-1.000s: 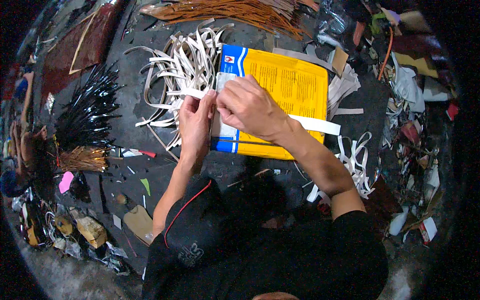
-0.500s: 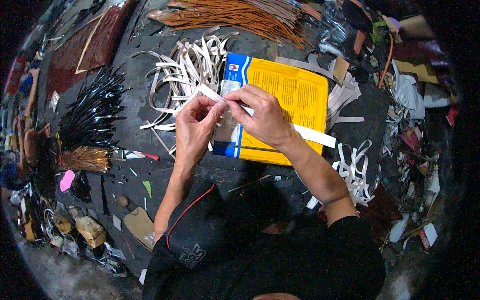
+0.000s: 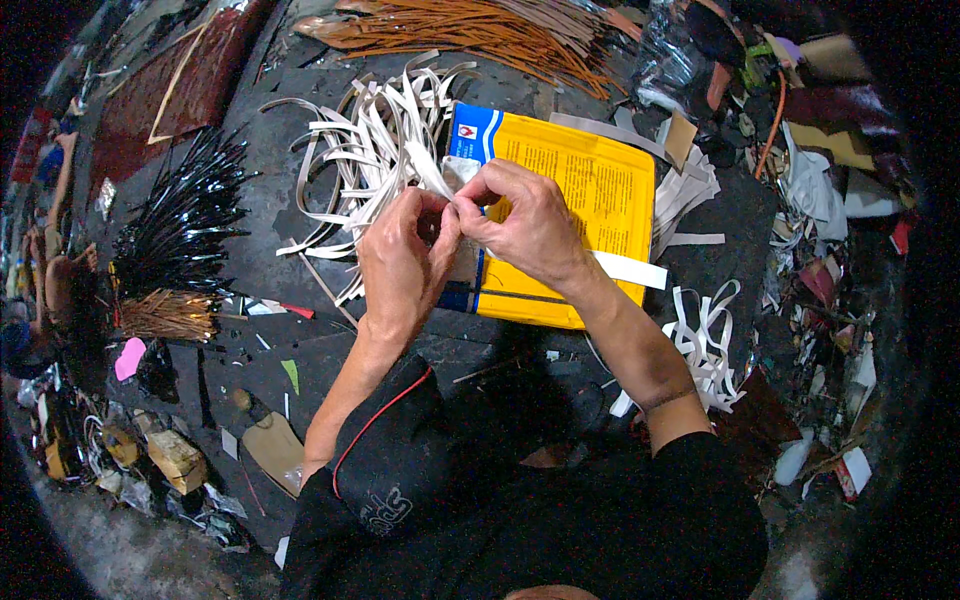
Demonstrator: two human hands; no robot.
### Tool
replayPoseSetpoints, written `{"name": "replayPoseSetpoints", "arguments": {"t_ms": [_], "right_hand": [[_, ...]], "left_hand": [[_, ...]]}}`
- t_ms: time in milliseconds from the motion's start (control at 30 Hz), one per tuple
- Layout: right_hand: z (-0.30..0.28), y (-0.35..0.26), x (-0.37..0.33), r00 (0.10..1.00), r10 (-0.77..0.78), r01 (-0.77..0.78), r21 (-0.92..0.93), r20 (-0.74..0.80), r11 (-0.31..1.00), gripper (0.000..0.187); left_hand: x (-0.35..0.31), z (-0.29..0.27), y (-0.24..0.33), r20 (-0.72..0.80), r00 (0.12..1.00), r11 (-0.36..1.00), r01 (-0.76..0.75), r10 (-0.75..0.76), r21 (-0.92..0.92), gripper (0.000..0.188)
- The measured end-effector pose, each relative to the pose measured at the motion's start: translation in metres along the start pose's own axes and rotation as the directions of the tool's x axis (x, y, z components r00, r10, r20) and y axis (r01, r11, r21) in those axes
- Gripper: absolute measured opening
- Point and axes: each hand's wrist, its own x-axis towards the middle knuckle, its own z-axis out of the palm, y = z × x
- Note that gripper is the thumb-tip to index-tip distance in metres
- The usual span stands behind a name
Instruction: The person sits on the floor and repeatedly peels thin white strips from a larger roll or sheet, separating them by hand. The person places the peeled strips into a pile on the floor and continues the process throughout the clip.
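Observation:
Both hands meet over the left part of a flat yellow and blue panel (image 3: pixel 570 165), fingertips pinched together. A white flat strip (image 3: pixel 427 170) runs between them. Its upper end sticks up past the fingers of my left hand (image 3: pixel 400 265), which is closed on it. My right hand (image 3: pixel 530 215) pinches the strip from the other side. A white strip end (image 3: pixel 632 270) comes out from under my right wrist; whether it is the same strip is hidden. Just left of the panel lies a tangled heap of white strips (image 3: pixel 350 180).
Orange-brown strips (image 3: pixel 470 40) lie at the far side. A glossy black bundle (image 3: pixel 185 215) sits left, near a pink scrap (image 3: pixel 130 358). Flat pale strips (image 3: pixel 688 195) fan out right of the panel, with curled white strips (image 3: pixel 705 345) nearer. Scraps (image 3: pixel 815 280) clutter the right edge.
My left hand has turned and moved slightly right, closer to the right hand. The strip's upper end now points more steeply upward between the fingers.

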Motion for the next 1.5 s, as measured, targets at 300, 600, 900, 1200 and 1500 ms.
{"name": "replayPoseSetpoints", "arguments": {"t_ms": [300, 600, 900, 1200, 1500], "right_hand": [[-0.001, 0.008, -0.004, 0.957, 0.284, -0.287, 0.358, 0.06, 0.889, 0.011], [-0.019, -0.004, 0.001, 0.933, 0.12, -0.204, 0.224, 0.341, 0.953, 0.012], [-0.032, -0.025, -0.022, 0.885, 0.287, -0.164, -0.33, 0.366, 0.93, 0.031], [-0.128, -0.007, -0.043, 0.954, 0.218, -0.056, -0.591, 0.207, 0.805, 0.039], [-0.019, 0.01, -0.011, 0.979, -0.124, 0.157, -0.209, 0.163, 0.965, 0.024]], "left_hand": [[0.002, 0.003, -0.001, 0.24, 0.958, 0.794, 0.267, -0.157, -0.546, 0.005], [0.014, -0.015, -0.014, 0.508, 0.815, 0.5, 0.575, -0.278, -0.648, 0.017], [-0.002, 0.008, -0.039, 0.201, 0.837, 0.31, 0.396, -0.509, -0.864, 0.022], [-0.01, 0.021, -0.033, 0.093, 0.916, 0.635, 0.341, -0.391, -0.693, 0.02], [-0.01, 0.016, -0.028, 0.088, 0.916, 0.679, 0.352, -0.391, -0.645, 0.019]]}}
